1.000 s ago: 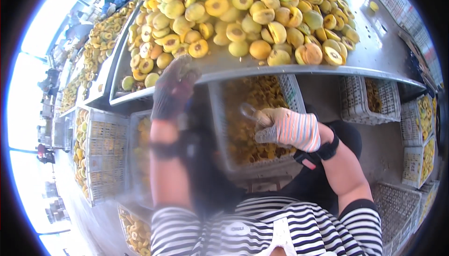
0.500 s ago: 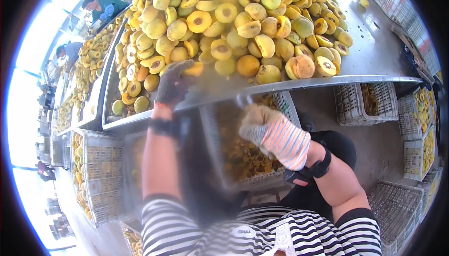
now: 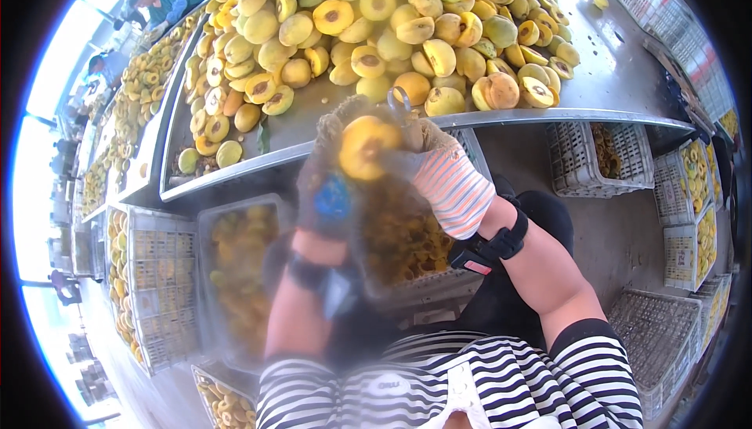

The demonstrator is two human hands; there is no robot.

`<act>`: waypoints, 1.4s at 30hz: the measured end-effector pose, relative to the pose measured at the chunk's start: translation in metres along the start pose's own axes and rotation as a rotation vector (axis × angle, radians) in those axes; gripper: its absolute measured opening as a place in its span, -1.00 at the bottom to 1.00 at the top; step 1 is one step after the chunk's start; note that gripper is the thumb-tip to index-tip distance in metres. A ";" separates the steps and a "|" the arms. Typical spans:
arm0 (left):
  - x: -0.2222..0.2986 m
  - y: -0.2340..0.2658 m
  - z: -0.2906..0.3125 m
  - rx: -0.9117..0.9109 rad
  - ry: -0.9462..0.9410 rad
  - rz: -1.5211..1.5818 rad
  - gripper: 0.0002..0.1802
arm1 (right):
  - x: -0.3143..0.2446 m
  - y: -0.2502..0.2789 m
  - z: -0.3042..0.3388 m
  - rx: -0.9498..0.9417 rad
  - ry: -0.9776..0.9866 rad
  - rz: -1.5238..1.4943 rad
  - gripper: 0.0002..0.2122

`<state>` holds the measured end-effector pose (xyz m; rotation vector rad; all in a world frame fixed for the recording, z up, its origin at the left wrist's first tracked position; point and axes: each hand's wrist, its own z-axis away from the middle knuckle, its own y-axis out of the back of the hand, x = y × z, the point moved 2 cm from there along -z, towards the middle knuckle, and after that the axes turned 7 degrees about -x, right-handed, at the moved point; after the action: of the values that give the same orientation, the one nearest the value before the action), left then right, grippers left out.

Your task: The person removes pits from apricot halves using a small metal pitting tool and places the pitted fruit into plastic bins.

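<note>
My left hand (image 3: 323,147), in a dark, dirty glove with a blue patch, holds up a yellow peach half (image 3: 362,147), its cut side with the brown centre facing me. Close against the fruit is my right hand (image 3: 445,170), in a striped glove, its fingers closed on a small metal tool (image 3: 399,98) whose curved loop sticks up above the fist. The tool's other end is blurred and partly hidden at the peach. Both hands are just off the near edge of a metal table (image 3: 603,68), where a heap of halved peaches (image 3: 377,4) lies.
Beneath my hands stands a crate (image 3: 479,152) with peach pieces, and a tub of fruit (image 3: 205,229) is beside it. More crates stand left (image 3: 168,288) and right (image 3: 599,182). Two people work at another peach-covered table, far left.
My left hand has come back from the heap with a peach half, toward my right hand. My right hand has risen slightly with the tool, and the two now meet.
</note>
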<state>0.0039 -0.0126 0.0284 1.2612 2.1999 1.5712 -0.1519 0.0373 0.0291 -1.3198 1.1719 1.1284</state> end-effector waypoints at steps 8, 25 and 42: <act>0.010 -0.008 -0.014 0.047 0.131 0.882 -0.62 | -0.013 0.002 0.011 0.212 0.082 0.606 -0.67; -0.022 -0.050 0.002 0.186 0.495 1.835 -0.56 | 0.017 -0.017 0.008 -0.124 0.156 0.679 -0.64; -0.010 -0.019 0.012 0.067 0.196 0.829 -0.46 | 0.050 -0.037 0.005 -0.399 0.221 1.588 -0.60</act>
<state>0.0071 -0.0130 0.0040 2.3261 1.9312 1.9371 -0.1104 0.0407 -0.0173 -0.5588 2.3438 2.4176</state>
